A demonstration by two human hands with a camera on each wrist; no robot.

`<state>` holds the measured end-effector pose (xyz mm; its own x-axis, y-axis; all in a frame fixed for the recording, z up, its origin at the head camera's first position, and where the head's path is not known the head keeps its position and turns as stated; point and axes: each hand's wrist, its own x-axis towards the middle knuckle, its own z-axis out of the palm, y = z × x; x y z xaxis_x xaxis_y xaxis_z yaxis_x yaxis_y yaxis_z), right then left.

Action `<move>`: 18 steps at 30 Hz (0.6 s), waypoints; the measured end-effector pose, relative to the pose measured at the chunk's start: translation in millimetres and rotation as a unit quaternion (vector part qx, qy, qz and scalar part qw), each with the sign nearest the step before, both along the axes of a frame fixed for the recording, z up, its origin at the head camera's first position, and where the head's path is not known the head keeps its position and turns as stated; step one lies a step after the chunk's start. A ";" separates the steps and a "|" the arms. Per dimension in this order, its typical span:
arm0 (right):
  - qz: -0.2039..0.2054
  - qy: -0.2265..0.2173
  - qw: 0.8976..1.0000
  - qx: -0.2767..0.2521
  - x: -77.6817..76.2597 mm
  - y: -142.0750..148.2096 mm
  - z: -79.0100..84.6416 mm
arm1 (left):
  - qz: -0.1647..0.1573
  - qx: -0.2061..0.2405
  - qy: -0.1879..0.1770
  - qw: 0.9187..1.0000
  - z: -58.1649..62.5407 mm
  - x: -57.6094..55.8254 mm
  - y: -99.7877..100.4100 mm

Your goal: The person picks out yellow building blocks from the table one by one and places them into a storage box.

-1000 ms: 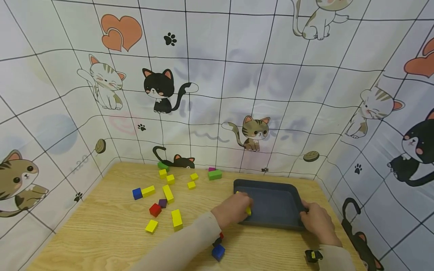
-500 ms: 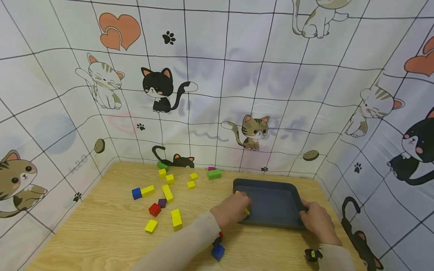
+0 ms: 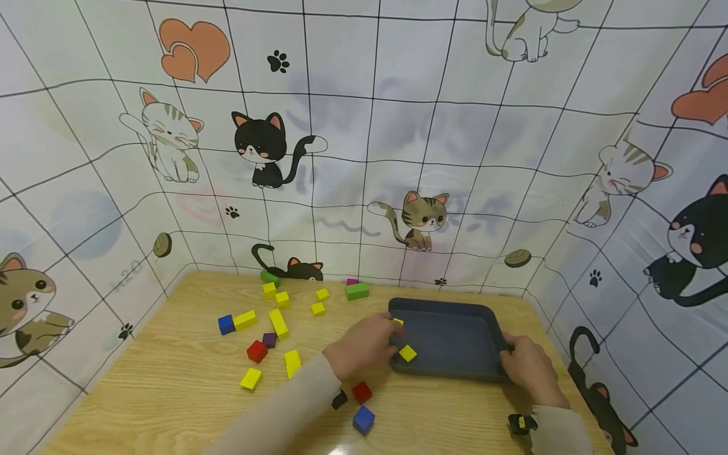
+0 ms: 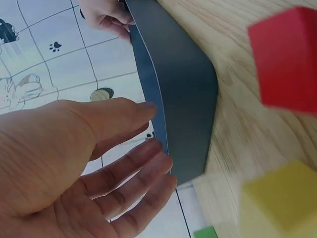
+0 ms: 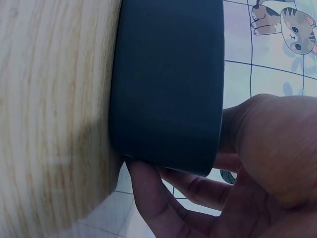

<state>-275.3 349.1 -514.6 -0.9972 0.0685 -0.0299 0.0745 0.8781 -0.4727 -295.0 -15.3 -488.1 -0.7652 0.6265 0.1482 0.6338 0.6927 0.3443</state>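
Note:
A dark grey rectangular tray [image 3: 449, 338] lies on the right of the table. My right hand [image 3: 531, 366] grips its right edge; in the right wrist view the fingers [image 5: 148, 188] press against the tray's outer side. At the opposite edge my left hand [image 3: 364, 344] hovers over the rim, holding nothing. Its fingers [image 4: 148, 171] are spread and slightly bent in the left wrist view. Inside the tray's left end sit a yellow block [image 3: 407, 353] and another yellow piece partly hidden by the rim and fingertips.
Left of the tray are several yellow blocks [image 3: 279, 323], a red cube [image 3: 257, 351], a blue cube [image 3: 226, 325], a purple cube [image 3: 269, 340] and a green block [image 3: 357, 291]. Near the front are another red cube [image 3: 361, 392], a black one [image 3: 339, 399] and a blue one [image 3: 364, 419].
My left hand has let go of yellow blocks inside the tray and drawn back to the left. The red and black cubes near the front are more exposed. My right hand stays on the tray.

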 end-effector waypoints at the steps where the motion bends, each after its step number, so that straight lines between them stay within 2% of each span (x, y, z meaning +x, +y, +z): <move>1: 0.000 -0.001 1.000 0.000 0.0 0.2 0.2 | 0.004 0.002 -0.002 1.000 -0.3 0.4 -4.1; 5: 0.002 0.002 1.000 0.000 0.6 0.7 -0.1 | 0.023 0.005 -0.008 1.000 -1.7 3.2 -21.5; 10: -0.001 0.008 1.000 0.002 -2.1 0.2 -1.8 | 0.039 -0.001 0.002 0.999 -1.3 14.4 -47.3; 18: -0.006 0.010 1.000 0.004 -2.5 1.4 -3.2 | 0.066 -0.020 -0.011 0.998 -11.8 29.3 -78.9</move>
<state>-277.8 350.5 -517.7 -0.9967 0.0805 -0.0087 0.0752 0.8809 -0.4673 -265.7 -94.2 -499.9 -0.8442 0.5251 0.1076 0.5288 0.7832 0.3270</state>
